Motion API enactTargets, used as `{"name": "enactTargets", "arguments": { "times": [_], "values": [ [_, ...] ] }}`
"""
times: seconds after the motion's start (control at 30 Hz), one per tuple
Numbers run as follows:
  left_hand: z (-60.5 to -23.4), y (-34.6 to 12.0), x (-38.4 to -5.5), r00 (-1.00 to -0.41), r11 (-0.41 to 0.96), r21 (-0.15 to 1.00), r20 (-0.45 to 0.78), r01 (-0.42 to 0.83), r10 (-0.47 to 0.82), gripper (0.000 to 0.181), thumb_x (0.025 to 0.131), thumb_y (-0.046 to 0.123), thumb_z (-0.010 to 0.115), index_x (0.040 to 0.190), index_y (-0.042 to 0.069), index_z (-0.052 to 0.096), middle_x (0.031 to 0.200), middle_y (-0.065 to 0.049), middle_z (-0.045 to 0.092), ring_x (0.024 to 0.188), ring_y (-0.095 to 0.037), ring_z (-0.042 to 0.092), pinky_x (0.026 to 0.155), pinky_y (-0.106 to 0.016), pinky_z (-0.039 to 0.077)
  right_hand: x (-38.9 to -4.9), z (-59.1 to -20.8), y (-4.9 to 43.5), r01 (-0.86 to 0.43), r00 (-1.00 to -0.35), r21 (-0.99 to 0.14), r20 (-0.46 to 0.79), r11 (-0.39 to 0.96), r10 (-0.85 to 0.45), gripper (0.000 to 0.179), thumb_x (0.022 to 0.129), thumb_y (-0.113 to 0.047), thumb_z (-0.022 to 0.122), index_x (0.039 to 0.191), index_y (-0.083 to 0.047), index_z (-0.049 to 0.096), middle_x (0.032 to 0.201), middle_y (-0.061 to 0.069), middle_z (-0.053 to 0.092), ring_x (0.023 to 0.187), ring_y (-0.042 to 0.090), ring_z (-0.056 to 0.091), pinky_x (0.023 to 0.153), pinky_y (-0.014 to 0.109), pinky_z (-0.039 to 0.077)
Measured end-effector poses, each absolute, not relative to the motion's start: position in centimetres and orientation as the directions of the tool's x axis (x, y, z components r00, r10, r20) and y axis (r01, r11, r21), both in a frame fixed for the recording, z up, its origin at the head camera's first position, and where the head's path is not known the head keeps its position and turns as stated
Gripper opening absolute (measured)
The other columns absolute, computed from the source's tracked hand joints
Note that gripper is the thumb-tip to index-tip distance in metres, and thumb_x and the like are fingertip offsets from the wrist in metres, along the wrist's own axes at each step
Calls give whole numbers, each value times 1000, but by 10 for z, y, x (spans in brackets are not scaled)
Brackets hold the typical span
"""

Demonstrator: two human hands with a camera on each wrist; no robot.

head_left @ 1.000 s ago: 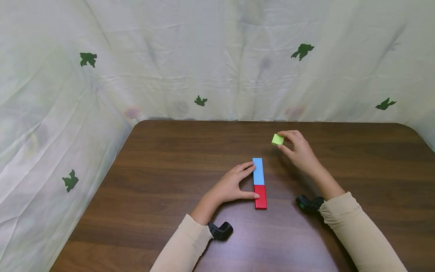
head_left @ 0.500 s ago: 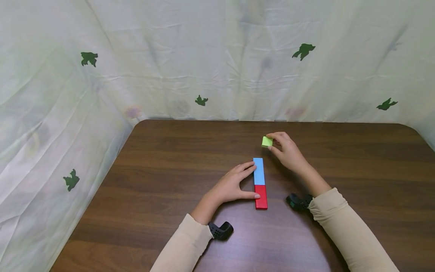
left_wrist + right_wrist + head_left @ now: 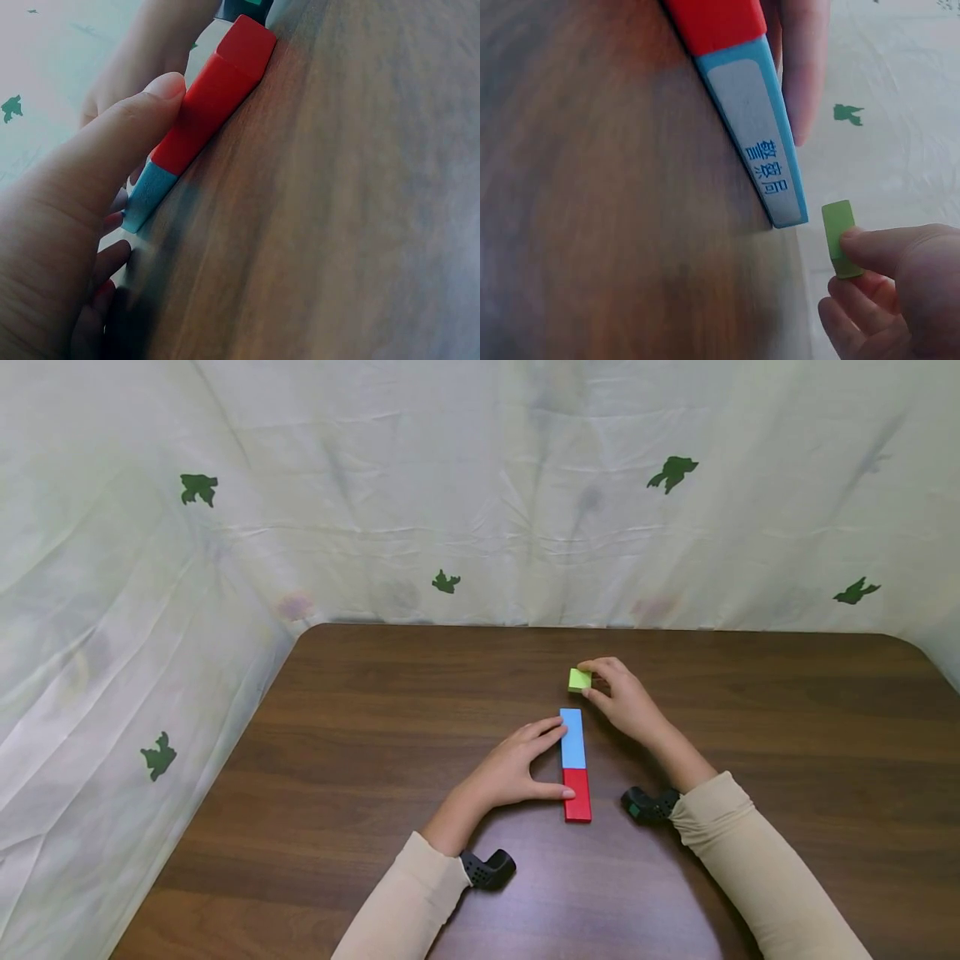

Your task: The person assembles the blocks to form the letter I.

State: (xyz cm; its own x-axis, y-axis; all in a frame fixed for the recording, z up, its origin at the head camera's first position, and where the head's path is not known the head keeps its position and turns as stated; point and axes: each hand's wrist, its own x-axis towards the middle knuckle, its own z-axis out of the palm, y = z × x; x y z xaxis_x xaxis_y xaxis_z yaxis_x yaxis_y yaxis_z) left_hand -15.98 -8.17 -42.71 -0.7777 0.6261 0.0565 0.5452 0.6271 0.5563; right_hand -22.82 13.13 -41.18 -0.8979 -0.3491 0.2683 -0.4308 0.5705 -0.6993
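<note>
A blue block [image 3: 573, 740] and a red block [image 3: 577, 795] lie end to end in one line on the table. My left hand [image 3: 512, 766] rests along their left side, fingertips at the blue block and thumb on the red block, fingers spread and fairly straight. Thumb and fingers of my right hand [image 3: 622, 697] pinch a small light green block [image 3: 579, 680], just beyond the far end of the blue one. In the right wrist view the blue block's side [image 3: 746, 127] bears a pale label with blue characters, and the green block [image 3: 840, 236] appears apart from it.
The brown wooden table [image 3: 390, 693] reaches back to a pale curtain [image 3: 480, 485] with dark green leaf-like patches. Black wrist cameras, a left one [image 3: 489, 869] and a right one [image 3: 649, 806], sit by the sleeves close over the tabletop.
My right hand has moved left and slightly nearer with the green block, from beyond the right of the blue block to in line with its far end. My left hand stays put.
</note>
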Motion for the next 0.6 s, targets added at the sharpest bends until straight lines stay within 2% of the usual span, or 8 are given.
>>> {"name": "enactTargets", "arguments": {
  "times": [0.27,0.6],
  "values": [
    [-427,-82,-160,-776,629,559,42,540,629,85,73,59,62,142,20,30,145,8,22,131,-15,20,102,-39,26,-232,-417,127,-393,-907,-720,202,572,-369,36,86,-3,59,121,1,51,121,19,44,105,31,49,89,43,41],
    [-427,-82,-160,-777,630,555,47,542,627,85,73,59,62,142,20,30,145,8,22,131,-15,20,102,-38,25,-233,-419,125,-384,-909,-715,182,584,-375,36,86,-4,60,120,1,53,120,18,46,108,31,46,91,45,38]
  ]
}}
